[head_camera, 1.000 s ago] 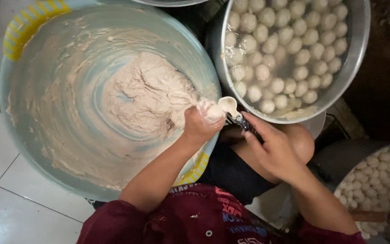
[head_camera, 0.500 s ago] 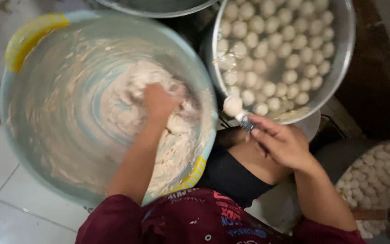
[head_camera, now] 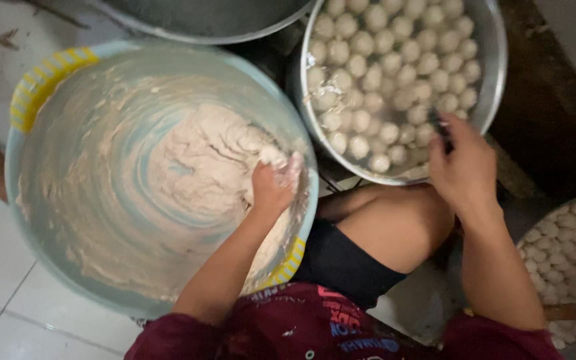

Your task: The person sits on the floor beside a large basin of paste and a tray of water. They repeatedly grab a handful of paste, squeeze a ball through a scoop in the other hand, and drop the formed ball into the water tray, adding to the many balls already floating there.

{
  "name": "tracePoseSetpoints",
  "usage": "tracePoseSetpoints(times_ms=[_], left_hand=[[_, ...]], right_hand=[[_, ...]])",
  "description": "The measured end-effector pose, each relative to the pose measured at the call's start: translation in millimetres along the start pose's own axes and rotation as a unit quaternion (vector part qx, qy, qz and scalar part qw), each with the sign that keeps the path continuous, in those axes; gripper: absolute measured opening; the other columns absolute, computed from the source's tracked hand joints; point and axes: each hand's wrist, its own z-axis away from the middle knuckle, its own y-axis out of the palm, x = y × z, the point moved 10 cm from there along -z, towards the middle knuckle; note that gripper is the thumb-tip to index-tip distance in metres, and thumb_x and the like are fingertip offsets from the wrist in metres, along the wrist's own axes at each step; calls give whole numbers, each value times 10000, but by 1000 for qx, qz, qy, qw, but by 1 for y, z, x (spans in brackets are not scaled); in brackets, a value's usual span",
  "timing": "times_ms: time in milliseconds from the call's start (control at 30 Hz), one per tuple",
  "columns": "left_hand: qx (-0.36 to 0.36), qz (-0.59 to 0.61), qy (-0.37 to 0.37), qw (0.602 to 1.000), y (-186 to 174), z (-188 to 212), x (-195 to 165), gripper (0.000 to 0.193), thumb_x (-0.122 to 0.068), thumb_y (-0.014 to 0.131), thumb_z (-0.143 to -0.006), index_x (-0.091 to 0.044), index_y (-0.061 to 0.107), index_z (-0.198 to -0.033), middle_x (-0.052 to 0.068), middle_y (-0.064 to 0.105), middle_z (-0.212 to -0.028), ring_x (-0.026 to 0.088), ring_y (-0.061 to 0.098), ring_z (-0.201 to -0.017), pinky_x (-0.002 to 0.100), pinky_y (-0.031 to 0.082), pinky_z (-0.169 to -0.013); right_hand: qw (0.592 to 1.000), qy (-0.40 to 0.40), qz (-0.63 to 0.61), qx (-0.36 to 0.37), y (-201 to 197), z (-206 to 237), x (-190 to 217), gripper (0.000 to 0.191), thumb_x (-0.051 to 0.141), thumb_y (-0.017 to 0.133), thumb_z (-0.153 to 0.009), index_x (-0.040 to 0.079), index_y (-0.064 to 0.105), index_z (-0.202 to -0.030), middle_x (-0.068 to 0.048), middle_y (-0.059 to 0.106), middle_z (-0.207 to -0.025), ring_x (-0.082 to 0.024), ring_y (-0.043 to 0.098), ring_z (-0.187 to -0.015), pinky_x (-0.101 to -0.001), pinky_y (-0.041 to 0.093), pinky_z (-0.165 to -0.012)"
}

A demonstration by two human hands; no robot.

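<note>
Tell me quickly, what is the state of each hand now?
Left hand: closed on pale sticky paste in the wide light-blue plastic basin.
Right hand: closed on a dark-handled utensil.

Left hand (head_camera: 273, 185) curled into a fist, arm outstretched; right hand (head_camera: 463, 168) closed, wrist bent.

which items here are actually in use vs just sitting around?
In use:
left hand, in the paste
pale paste
blue basin
right hand, holding a dark tool, mostly hidden
metal pot of white balls

Lying about:
grey bowl at top
tray of balls at right
</note>
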Motion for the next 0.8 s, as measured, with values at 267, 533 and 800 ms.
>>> tracePoseSetpoints(times_ms=[267, 533, 800], left_hand=[[-9, -62, 175, 983, -8, 1, -90, 272, -111, 850, -820, -57, 606, -714, 118, 597, -620, 349, 591, -521, 424, 469, -501], [78, -85, 31, 993, 19, 7, -46, 209, -194, 838, -698, -71, 680, -759, 176, 669, -692, 383, 685, -655, 444, 563, -621], [44, -290, -51, 955, 6, 6, 30, 325, -306, 807, -837, -39, 700, -685, 211, 682, -666, 423, 627, -671, 518, 500, -725]], right_hand=[[927, 99, -212, 294, 72, 69, 35, 355, 123, 642, -963, 83, 641, -1316, -56, 739, -904, -128, 662, -704, -316, 537, -629], [913, -40, -287, 286, 77, 83, 92, 397, 108, 592, -991, 49, 581, -1384, -46, 689, -961, -77, 592, -763, -242, 499, -651], [875, 97, -376, 290, 88, 71, 18, 438, 98, 548, -1020, 50, 557, -1455, -17, 624, -951, -72, 552, -662, -241, 477, -557]])
